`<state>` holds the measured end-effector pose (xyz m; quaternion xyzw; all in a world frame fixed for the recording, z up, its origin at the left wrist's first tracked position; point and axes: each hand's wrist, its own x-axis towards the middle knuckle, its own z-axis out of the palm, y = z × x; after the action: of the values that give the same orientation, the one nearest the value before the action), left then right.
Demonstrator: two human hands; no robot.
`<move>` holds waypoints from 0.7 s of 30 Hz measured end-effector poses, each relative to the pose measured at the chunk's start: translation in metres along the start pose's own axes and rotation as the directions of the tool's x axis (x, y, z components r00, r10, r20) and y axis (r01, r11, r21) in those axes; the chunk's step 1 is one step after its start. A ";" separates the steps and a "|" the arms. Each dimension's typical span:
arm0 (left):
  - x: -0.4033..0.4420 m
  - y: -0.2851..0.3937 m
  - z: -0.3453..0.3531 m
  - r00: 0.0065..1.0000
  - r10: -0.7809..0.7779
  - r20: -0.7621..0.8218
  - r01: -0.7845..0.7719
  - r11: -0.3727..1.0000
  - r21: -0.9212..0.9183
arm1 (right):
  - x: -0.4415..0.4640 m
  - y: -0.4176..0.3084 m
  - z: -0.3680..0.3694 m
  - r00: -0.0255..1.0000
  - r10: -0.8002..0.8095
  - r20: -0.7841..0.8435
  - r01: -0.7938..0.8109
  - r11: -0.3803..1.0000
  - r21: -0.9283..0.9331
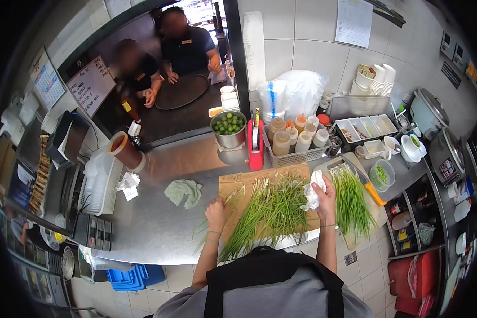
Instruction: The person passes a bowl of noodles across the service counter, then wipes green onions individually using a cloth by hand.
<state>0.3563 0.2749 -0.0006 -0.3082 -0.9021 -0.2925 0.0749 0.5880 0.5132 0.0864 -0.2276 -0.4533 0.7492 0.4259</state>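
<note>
Right grip [326, 197]: closed round a white crumpled wad [311, 193], above the right side of the loose green stalks [273, 204]. Left grip [215, 214]: fingers curled at the left edge of the brown sheet [237, 186]; cannot tell whether a stalk is pinched.

Stalks lie fanned and tangled on the sheet, tips reaching the near edge of the tabletop [153, 228]. Risk: a tug on one could drag neighbours, spilling some floorward. Wad, if damp or loosely bunched, could shed scraps among them.

Farther right: second bundle [353, 204] on a cutting board [379, 216], orange-handled knife [375, 195] just beside; a careless rightward sweep could knock the handle.
</note>
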 end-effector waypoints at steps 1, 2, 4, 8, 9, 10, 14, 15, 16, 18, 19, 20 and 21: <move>-0.001 -0.001 -0.001 0.999 -0.035 0.002 0.035 0.999 -0.001 | 0.000 0.000 0.001 1.000 -0.004 -0.004 0.004 1.000 0.010; 0.000 -0.001 0.000 0.998 -0.068 0.003 0.068 0.998 -0.003 | 0.001 0.000 0.002 1.000 -0.011 -0.008 0.011 1.000 0.020; 0.004 -0.005 -0.001 0.995 -0.101 -0.006 0.100 0.988 -0.121 | 0.002 -0.002 -0.001 1.000 0.011 -0.023 -0.010 0.999 0.032; 0.009 -0.011 0.006 0.980 -0.200 0.017 0.184 0.859 -0.478 | 0.005 -0.002 0.003 0.999 0.051 0.008 -0.051 0.998 -0.022; 0.010 -0.020 0.016 0.971 -0.227 0.069 0.222 0.770 -0.598 | 0.005 0.000 0.002 0.995 0.092 0.040 -0.091 0.995 -0.033; 0.010 -0.030 0.026 0.961 -0.246 0.126 0.261 0.663 -0.702 | 0.005 0.006 0.002 0.989 0.134 0.069 -0.131 0.990 -0.047; 0.009 -0.017 0.011 0.907 -0.265 0.329 0.408 0.349 -0.844 | 0.002 0.024 0.025 0.930 0.326 0.171 -0.313 0.945 -0.099; 0.009 -0.011 0.002 0.896 -0.265 0.356 0.429 0.308 -0.849 | 0.002 0.032 0.034 0.904 0.383 0.190 -0.362 0.922 -0.140; 0.008 -0.006 -0.005 0.884 -0.264 0.386 0.452 0.267 -0.851 | -0.001 0.040 0.044 0.868 0.436 0.239 -0.408 0.899 -0.159; 0.009 -0.001 -0.013 0.869 -0.247 0.428 0.478 0.199 -0.856 | -0.006 0.060 0.066 0.794 0.510 0.332 -0.481 0.860 -0.172; 0.008 -0.001 -0.014 0.866 -0.234 0.443 0.485 0.170 -0.858 | -0.011 0.066 0.080 0.778 0.517 0.358 -0.485 0.856 -0.180; 0.007 -0.001 -0.015 0.861 -0.221 0.457 0.492 0.141 -0.859 | -0.014 0.077 0.091 0.764 0.536 0.358 -0.516 0.842 -0.159; 0.006 -0.002 -0.011 0.865 -0.199 0.461 0.490 0.131 -0.862 | -0.017 0.089 0.100 0.749 0.557 0.358 -0.548 0.825 -0.138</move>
<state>0.3499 0.2699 0.0091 -0.1005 -0.5698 -0.7550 -0.3087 0.4862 0.4307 0.0565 -0.2056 -0.4488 0.8654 0.0857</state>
